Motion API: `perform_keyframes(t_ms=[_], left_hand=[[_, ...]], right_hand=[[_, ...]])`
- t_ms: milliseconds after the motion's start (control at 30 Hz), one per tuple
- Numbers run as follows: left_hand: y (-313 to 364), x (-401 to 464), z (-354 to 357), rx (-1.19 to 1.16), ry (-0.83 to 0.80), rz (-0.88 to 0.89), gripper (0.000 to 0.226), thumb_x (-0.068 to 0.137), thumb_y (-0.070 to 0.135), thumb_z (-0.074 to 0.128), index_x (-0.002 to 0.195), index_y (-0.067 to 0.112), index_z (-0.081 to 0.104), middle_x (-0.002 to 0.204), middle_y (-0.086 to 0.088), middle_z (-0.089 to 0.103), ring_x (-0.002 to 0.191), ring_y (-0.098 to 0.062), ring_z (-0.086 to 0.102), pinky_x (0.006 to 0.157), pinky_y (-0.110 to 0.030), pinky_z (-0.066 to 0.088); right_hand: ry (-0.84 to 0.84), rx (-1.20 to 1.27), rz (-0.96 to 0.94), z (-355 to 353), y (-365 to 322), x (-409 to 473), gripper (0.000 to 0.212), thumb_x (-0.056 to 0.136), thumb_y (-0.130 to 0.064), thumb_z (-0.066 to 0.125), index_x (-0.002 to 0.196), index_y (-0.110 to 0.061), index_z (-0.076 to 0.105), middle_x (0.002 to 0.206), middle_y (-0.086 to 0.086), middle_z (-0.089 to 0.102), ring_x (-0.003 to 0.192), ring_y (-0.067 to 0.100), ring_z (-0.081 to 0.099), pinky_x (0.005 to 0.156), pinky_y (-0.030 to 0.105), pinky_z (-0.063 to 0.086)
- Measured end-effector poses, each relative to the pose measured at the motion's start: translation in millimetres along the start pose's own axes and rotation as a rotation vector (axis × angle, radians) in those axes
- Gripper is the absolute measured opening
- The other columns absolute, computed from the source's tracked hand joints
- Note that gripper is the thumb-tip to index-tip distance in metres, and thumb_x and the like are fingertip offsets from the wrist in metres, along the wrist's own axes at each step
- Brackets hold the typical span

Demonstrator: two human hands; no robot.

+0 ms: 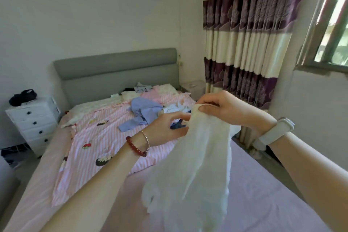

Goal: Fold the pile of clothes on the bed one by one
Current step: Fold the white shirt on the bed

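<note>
Nearest the camera, at about 6 o'clock, a pale cream garment [195, 166] hangs in the air over the pink sheet of the bed [263, 194], its lower end loose and blurred. Its top edge is held up at roughly 2 o'clock from its middle by the right hand [218, 108], thumb and fingers pinching the cloth; a pale wristband [276, 132] sits on that wrist. The left hand [167, 128] meets the garment's upper left edge at about 10 o'clock, fingers curled at the fabric, though how firmly it grips cannot be told; that wrist carries a red bead bracelet [135, 147] and a thin bangle. Behind the hands, toward 12 o'clock, the pile of clothes [146, 111] lies on a pink striped cover [98, 137], a light blue piece uppermost, with white and dark pieces just beside it. A grey headboard [116, 73] stands beyond. At 9 o'clock is a white drawer unit [32, 120]; at 1 o'clock hangs a cream and purple curtain [244, 34].
</note>
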State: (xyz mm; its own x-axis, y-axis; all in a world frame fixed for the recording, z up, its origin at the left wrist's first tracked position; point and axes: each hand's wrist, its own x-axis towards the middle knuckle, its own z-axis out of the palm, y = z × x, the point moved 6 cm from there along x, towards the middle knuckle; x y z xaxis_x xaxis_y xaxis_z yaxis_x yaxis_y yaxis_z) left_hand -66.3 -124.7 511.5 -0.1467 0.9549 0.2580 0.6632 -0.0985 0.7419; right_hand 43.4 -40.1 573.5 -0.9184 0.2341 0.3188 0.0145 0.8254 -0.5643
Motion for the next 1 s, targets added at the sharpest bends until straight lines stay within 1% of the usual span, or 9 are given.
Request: perform_keyframes(t_ms=[67,167,300,400,467,600,800,900,1000], left_hand=[[22,1,12,-0.106,0.061,0.015,0.024,0.078,0.039,0.06,0.092,0.019,0.06,0.091,0.005,0.06,0.087,-0.01,0.056,0.084,-0.023,0.045],[52,-3,30,-0.146,0.209,0.039,0.029,0.08,0.038,0.053,0.081,0.01,0.047,0.072,0.003,0.043,0.067,-0.004,0.04,0.064,-0.018,0.035],[90,-17,65,-0.104,0.302,0.057,0.026,0.08,0.042,0.053,0.081,0.018,0.043,0.068,0.004,0.039,0.061,-0.004,0.036,0.057,-0.016,0.032],[114,-28,99,-0.089,0.286,0.006,0.028,0.077,0.043,0.058,0.091,0.02,0.047,0.071,-0.002,0.04,0.063,-0.007,0.039,0.059,-0.016,0.034],[126,-35,113,-0.095,0.309,-0.062,0.015,0.086,0.035,0.057,0.094,0.022,0.054,0.073,-0.001,0.048,0.066,-0.004,0.045,0.062,-0.013,0.037],[145,-53,123,-0.006,0.373,-0.178,0.012,0.092,0.019,0.055,0.086,0.024,0.064,0.084,0.005,0.064,0.079,0.001,0.057,0.08,-0.02,0.044],[183,-78,128,0.189,0.393,-0.258,0.012,0.08,0.011,0.071,0.077,0.022,0.067,0.063,0.01,0.055,0.053,0.004,0.046,0.06,-0.015,0.04],[204,-91,116,0.28,0.533,-0.219,0.022,0.079,0.012,0.071,0.065,0.022,0.057,0.064,0.009,0.055,0.057,0.002,0.049,0.061,-0.015,0.04],[218,-103,105,0.305,0.639,-0.132,0.028,0.081,0.007,0.068,0.065,0.02,0.049,0.08,0.01,0.059,0.071,0.009,0.056,0.069,-0.004,0.04]], right_hand=[[0.063,0.124,-0.009,-21,-6,-20,0.013,0.091,-0.006,0.055,0.087,-0.016,0.062,0.077,-0.006,0.063,0.066,0.001,0.054,0.061,0.01,0.042],[0.117,0.27,0.005,-45,4,-55,0.016,0.091,-0.005,0.056,0.087,-0.021,0.059,0.078,0.006,0.068,0.068,0.011,0.059,0.064,0.025,0.048],[0.038,0.298,0.021,-60,29,-105,0.019,0.09,-0.006,0.056,0.094,-0.025,0.055,0.09,0.013,0.068,0.074,0.026,0.062,0.066,0.037,0.051],[0.006,0.299,0.031,-67,42,-142,0.026,0.089,-0.002,0.056,0.093,-0.028,0.053,0.094,0.006,0.066,0.078,0.023,0.063,0.067,0.032,0.053],[0.004,0.325,0.024,-72,46,-161,0.027,0.088,0.001,0.057,0.092,-0.025,0.054,0.096,0.004,0.065,0.081,0.02,0.064,0.072,0.03,0.054],[-0.01,0.408,-0.01,-83,39,-186,0.025,0.086,0.003,0.059,0.089,-0.021,0.055,0.088,0.001,0.064,0.069,0.003,0.061,0.065,0.015,0.051],[0.01,0.415,-0.102,-96,13,-198,0.022,0.086,0.0,0.06,0.082,-0.022,0.061,0.082,-0.001,0.062,0.067,0.004,0.057,0.067,0.016,0.047],[0.018,0.286,-0.112,-95,4,-198,0.016,0.088,-0.011,0.061,0.081,-0.025,0.061,0.078,0.009,0.064,0.064,0.012,0.052,0.065,0.026,0.045],[-0.055,0.109,-0.163,-79,-5,-198,0.01,0.089,-0.016,0.06,0.091,-0.027,0.061,0.086,-0.016,0.059,0.067,0.013,0.05,0.066,0.019,0.041]])
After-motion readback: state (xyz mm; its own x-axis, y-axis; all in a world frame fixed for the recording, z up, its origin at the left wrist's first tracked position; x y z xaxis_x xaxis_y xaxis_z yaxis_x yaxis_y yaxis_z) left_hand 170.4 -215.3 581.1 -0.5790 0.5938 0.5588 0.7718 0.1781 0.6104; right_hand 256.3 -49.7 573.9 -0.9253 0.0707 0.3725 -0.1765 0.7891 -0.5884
